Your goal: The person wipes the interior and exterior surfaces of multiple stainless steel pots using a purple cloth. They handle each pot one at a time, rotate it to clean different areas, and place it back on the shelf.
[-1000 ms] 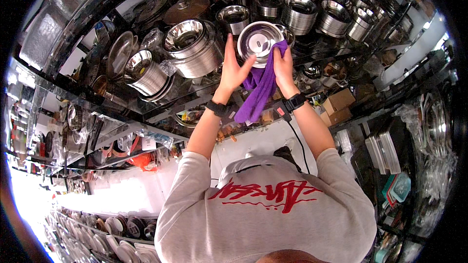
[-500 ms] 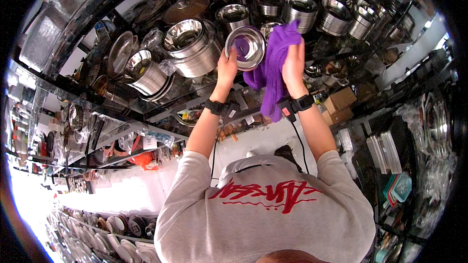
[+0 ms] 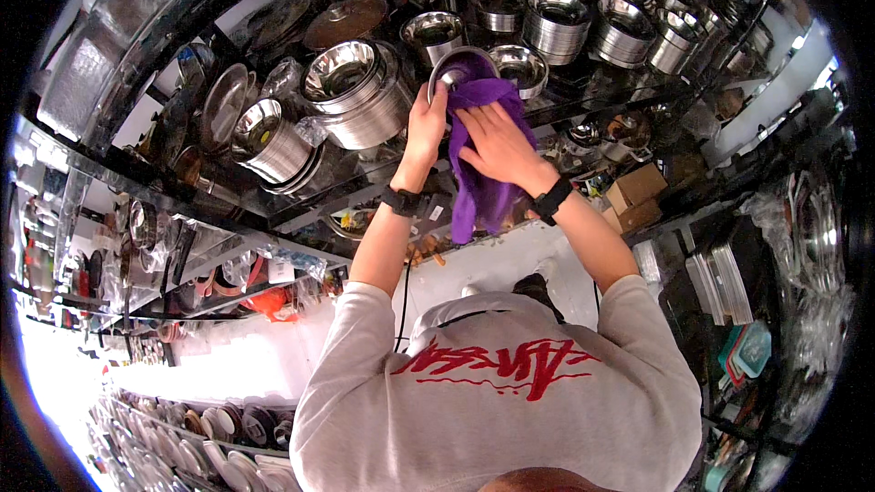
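Observation:
A shiny metal bowl (image 3: 443,73) is tilted toward me above the shelf's front edge. My left hand (image 3: 426,128) grips its left rim, thumb on the near face; the other fingers are mostly hidden behind. Over the lower part of the bowl lies a purple cloth (image 3: 476,205), its loose end hanging below. My right hand (image 3: 501,148) presses flat on the cloth against the bowl, fingers stretched out and a little apart. Just beyond the cloth, on the right, sits another metal bowl (image 3: 519,71).
Stacked metal bowls (image 3: 556,32) crowd the shelf at the back. A wide stack (image 3: 360,114) stands close to my left hand, with a smaller tilted stack (image 3: 278,146) farther left. Cardboard boxes (image 3: 633,196) sit lower at the right.
My right hand has moved left and inward, bringing the purple cloth onto the bowl, whose inside was bare before. The left hand keeps its grip, with the bowl tilted differently.

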`<state>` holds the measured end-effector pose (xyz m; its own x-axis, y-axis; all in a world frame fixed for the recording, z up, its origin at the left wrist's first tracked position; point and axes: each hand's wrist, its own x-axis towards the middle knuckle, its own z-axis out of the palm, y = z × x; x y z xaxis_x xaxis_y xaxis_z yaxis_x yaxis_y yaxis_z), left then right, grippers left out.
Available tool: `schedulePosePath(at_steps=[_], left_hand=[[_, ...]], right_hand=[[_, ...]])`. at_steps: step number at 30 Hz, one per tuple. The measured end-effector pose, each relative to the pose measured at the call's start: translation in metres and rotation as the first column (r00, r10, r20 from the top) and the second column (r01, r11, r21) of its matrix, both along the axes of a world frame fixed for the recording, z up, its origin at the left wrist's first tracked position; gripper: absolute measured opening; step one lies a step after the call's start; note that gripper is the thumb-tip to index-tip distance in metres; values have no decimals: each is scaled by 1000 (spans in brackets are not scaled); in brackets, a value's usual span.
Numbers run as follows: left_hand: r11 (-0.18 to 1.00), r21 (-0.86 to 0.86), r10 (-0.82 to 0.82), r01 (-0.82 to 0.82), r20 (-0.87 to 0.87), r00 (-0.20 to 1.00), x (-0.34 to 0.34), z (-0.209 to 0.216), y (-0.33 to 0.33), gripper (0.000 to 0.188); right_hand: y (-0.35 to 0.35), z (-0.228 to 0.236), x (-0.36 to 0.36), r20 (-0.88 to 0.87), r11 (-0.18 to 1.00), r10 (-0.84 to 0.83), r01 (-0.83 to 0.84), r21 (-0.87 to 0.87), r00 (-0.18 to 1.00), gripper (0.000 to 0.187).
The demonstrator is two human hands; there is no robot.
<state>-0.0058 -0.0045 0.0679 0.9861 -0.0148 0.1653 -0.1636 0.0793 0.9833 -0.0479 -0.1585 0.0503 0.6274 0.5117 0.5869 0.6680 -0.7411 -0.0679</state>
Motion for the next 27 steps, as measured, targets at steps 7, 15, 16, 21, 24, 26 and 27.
schedulePosePath(at_steps=[7, 15, 16, 21, 24, 26, 27], left_hand=[[1000, -18, 0, 0, -14, 1000, 3, -10, -10, 46], [990, 121, -63, 78, -121, 991, -1, 18, 4, 46], [989, 125, -57, 74, -133, 989, -4, 25, 6, 49], [938, 329, 24, -105, 239, 971, -20, 18, -15, 56], [995, 69, -78, 70, 110, 991, 0, 11, 9, 42], [971, -25, -237, 237, -16, 971, 2, 19, 30, 40], [951, 5, -308, 309, -76, 949, 9, 16, 43, 39]], right_hand=[[10, -6, -10, -23, 986, 74, -70, 150, 997, 60], [-26, -7, 14, 260, 998, -66, 61, 29, 963, 47], [-21, 1, 14, 354, 1000, -25, 25, 5, 935, 39], [8, -13, 2, 179, 946, -78, 16, 324, 981, 28], [1, 0, 5, 293, 982, 91, -135, 132, 952, 30], [-17, 1, 7, 305, 984, 163, -175, 15, 938, 29], [-22, 3, 7, 284, 982, 183, -190, -3, 941, 28]])
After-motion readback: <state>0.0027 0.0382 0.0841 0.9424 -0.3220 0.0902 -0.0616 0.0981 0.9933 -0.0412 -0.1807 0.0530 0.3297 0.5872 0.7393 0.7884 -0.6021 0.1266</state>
